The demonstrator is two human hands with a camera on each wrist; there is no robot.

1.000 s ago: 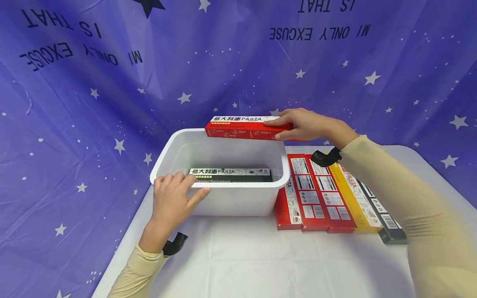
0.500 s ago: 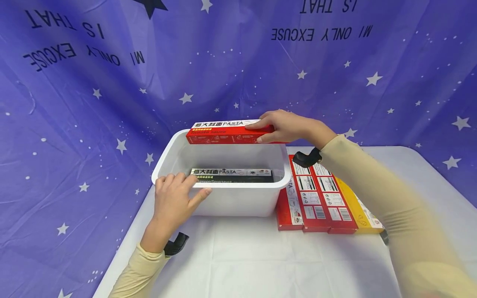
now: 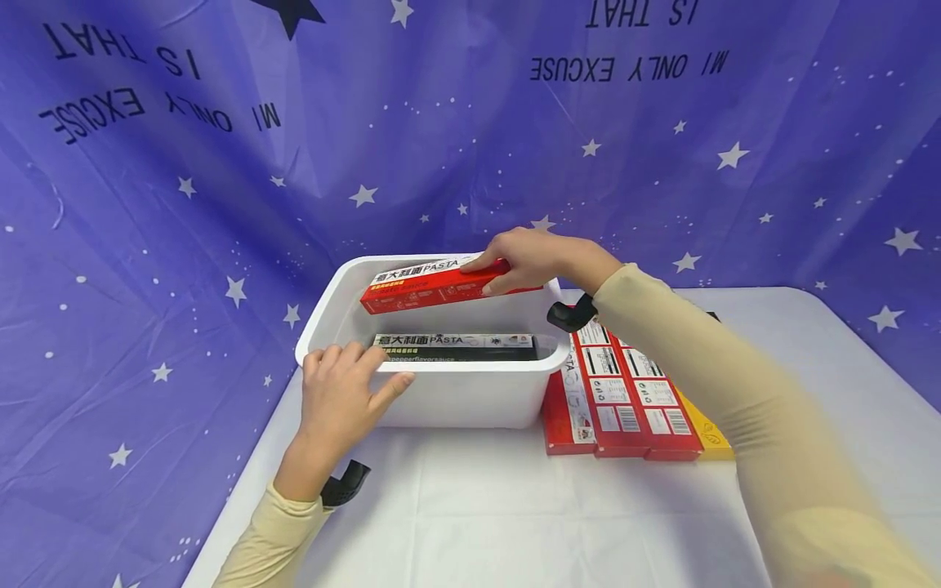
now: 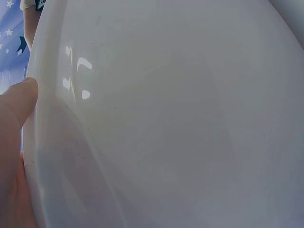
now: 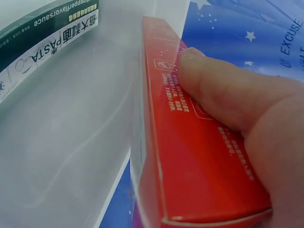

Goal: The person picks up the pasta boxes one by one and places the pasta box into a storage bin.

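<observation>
My right hand (image 3: 525,260) grips a red pasta box (image 3: 422,292) by its right end, thumb on the near side and fingers over the top. The box slants over the far half of a white plastic bin (image 3: 456,396), its left end lower and inside the rim. In the right wrist view the thumb (image 5: 213,88) presses on the red face. My left hand (image 3: 340,400) holds the bin's near rim at the left, fingers hooked over it and thumb outside. Inside the bin a dark green pasta box (image 3: 470,347) lies along the near wall.
To the right of the bin, several red pasta boxes (image 3: 632,408) lie side by side on the white table (image 3: 478,506). A yellow box (image 3: 709,437) beside them is partly covered by the right sleeve (image 3: 706,392). Behind hangs a purple star-patterned cloth (image 3: 470,122).
My right hand has carried the red pasta box left and then down into the bin's opening, tilting its left end lower. The left hand stays on the rim.
</observation>
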